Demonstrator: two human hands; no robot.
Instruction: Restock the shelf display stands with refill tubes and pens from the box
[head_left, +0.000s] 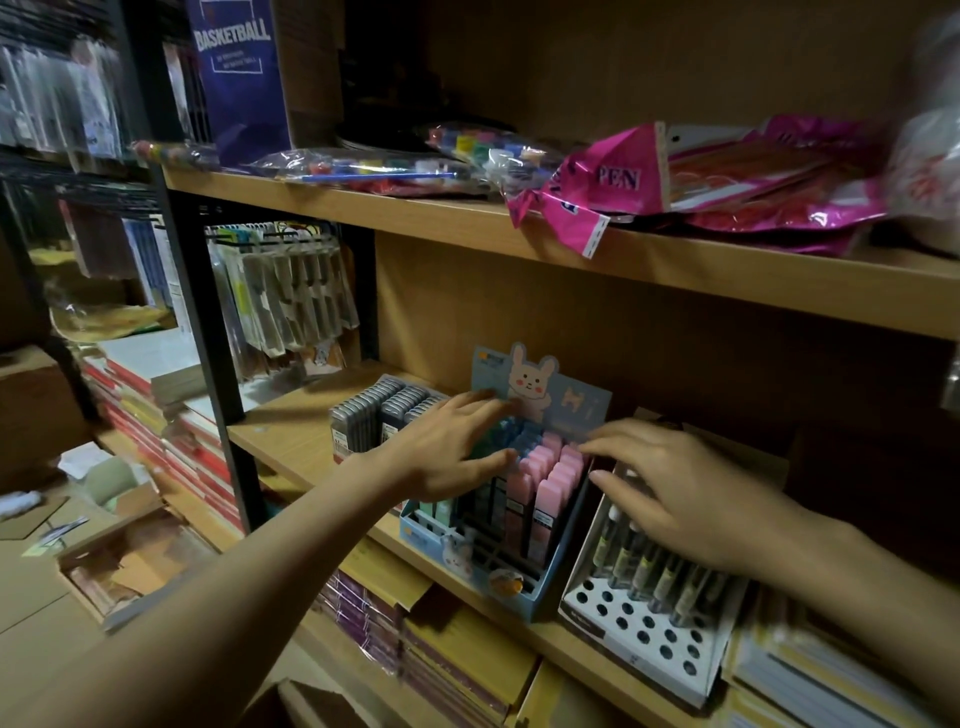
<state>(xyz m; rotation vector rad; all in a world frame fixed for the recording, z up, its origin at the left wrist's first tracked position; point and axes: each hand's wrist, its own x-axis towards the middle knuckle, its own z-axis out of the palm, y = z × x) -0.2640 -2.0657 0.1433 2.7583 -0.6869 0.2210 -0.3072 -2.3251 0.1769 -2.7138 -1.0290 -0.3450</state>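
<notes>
Two bare forearms are seen reaching up from the lower edge toward a wooden shelf (291, 441). The left hand (441, 457) is spread flat, fingers straight, resting over the blue and green refill tubes (506, 431) at the 10 o'clock side of a blue display stand (524, 597). The right hand (691, 493) is held with fingers straight and slightly fanned, its fingertips touching the pink refill tubes (550, 467) at the stand's 2 o'clock corner; nothing is gripped by either hand. Just beside the stand at 3 o'clock, a white pen stand (639, 634) with round holes is seen, a row of pens (654, 566) standing under the right palm. At 9 o'clock, dark grey tube boxes (374, 415) are packed together. Behind the tubes, a rabbit card (530, 384) is raised. On the upper shelf, pink packets (613, 182) are piled.
</notes>
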